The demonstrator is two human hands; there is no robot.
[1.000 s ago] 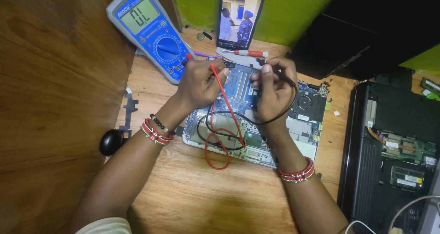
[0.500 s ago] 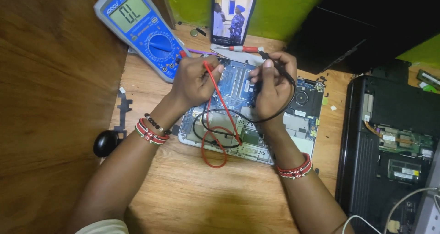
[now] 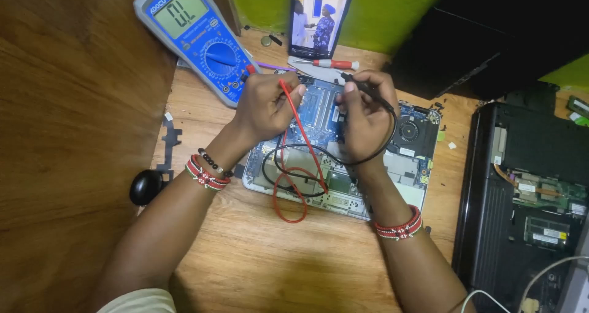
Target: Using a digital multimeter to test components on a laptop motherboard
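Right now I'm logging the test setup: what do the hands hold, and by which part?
Left hand: red probe near its tip. Right hand: black probe by its shaft.

1. Lighting: warm, moderately bright, from overhead.
2. Shadows: soft, beneath both forearms on the wooden table [image 3: 257, 258].
3. Dark zones: black laptop lid [image 3: 491, 37] lacks detail.
4. Glare: phone screen [image 3: 319, 12] slightly overexposed.
5. Sharpness: centre crisp; mild wide-angle edge distortion.

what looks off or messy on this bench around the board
Nothing looks spilled or broken. The red lead and black lead lie in loose loops across the circuit board, small scraps dot the wooden table, and an opened laptop base shows its insides at right.
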